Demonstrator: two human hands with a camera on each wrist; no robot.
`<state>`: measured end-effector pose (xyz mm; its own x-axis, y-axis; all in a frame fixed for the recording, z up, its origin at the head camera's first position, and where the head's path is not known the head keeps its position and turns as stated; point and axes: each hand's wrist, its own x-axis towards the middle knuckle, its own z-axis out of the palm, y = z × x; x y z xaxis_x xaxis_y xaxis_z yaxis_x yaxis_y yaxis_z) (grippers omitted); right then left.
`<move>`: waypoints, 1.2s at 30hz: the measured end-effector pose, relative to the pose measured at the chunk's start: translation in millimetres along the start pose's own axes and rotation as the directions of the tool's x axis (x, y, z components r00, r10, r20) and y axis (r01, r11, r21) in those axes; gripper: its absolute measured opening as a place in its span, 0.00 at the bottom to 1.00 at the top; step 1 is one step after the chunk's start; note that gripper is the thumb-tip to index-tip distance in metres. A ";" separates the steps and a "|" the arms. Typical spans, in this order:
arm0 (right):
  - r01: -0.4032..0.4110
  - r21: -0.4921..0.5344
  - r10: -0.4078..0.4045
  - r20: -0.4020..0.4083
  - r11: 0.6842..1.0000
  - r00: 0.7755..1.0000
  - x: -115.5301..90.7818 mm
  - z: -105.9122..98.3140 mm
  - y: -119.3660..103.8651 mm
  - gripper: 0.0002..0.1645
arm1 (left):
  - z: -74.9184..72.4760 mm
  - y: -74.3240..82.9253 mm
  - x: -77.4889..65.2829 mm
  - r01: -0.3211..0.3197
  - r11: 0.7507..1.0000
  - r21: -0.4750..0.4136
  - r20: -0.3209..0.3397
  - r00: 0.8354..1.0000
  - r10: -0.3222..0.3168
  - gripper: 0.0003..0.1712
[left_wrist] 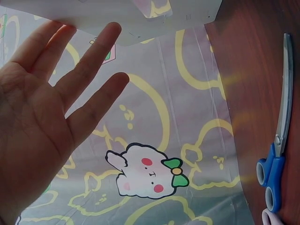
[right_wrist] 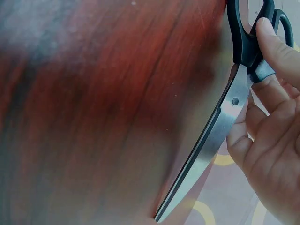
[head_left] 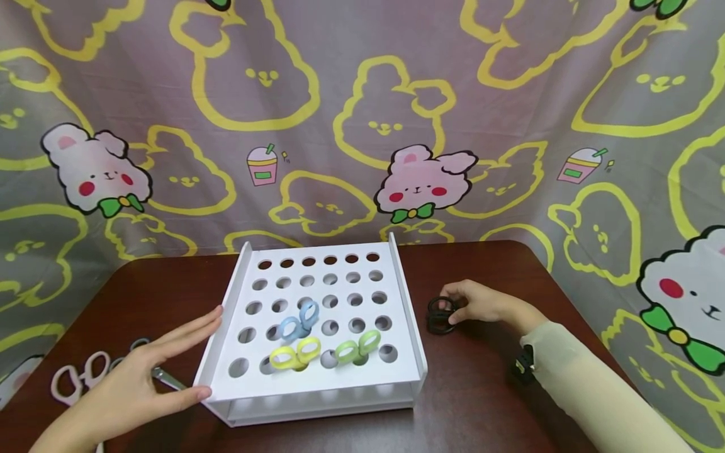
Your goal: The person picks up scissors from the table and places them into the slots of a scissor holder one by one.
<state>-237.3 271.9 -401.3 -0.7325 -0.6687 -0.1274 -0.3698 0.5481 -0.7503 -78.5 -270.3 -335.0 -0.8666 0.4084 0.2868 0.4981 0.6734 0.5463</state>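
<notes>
A white rack (head_left: 314, 391) with rows of round holes stands on the table. My left hand (head_left: 136, 377), fingers spread and fairly straight, touches the rack's left side wall with its fingertips. To the right of the rack, my right hand (head_left: 476, 302) pinches black-handled scissors (right_wrist: 225, 122) by the handles, thumb on one side. Their blades are closed and point down toward the table in the right wrist view. Blue scissors (head_left: 290, 330), yellow scissors (head_left: 284, 358) and green scissors (head_left: 347, 352) sit in the rack's holes, handles up, blades mostly hidden.
On the left of the table lie pink-handled scissors (head_left: 69, 384), partly behind my left hand, and blue-handled scissors (left_wrist: 272, 173) with metal blades. A curtain (head_left: 340, 113) printed with cartoon animals hangs behind and around the dark brown table (head_left: 170, 283).
</notes>
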 end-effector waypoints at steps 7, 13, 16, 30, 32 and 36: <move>0.024 -0.033 -0.026 -0.042 0.999 0.999 -3.1 1.9 4.4 0.12 | 0.6 0.7 0.5 -0.015 1.000 0.007 -0.006 1.000 0.015 0.50; 0.013 -0.072 -0.019 -0.073 0.997 0.997 -6.3 2.7 2.7 0.09 | 0.8 0.8 0.0 0.005 1.000 0.010 -0.004 1.000 -0.005 0.50; 0.005 -0.083 -0.012 -0.090 0.997 0.996 -8.1 3.6 1.2 0.09 | 1.0 0.5 -0.1 0.005 1.000 0.012 -0.004 1.000 -0.005 0.50; -0.003 -0.104 -0.019 -0.204 0.995 0.979 -19.7 4.3 -16.0 0.08 | 1.2 -0.3 -0.5 0.023 1.000 0.012 0.000 1.000 -0.023 0.50; -0.002 -0.109 -0.024 -0.231 0.994 0.973 -21.1 4.7 -18.3 0.09 | 0.9 -0.4 -0.1 0.028 0.999 0.015 0.003 1.000 -0.028 0.50; 0.009 -0.080 -0.031 -0.282 0.997 0.959 -23.3 4.8 -22.8 0.10 | 0.6 -0.9 0.0 0.041 0.999 0.025 0.007 0.999 -0.041 0.50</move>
<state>-209.1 272.6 -384.3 -0.8520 -0.5168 0.0837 -0.4205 0.5804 -0.6973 -79.0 -270.5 -336.0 -0.8862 0.3842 0.2588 0.4626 0.7046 0.5380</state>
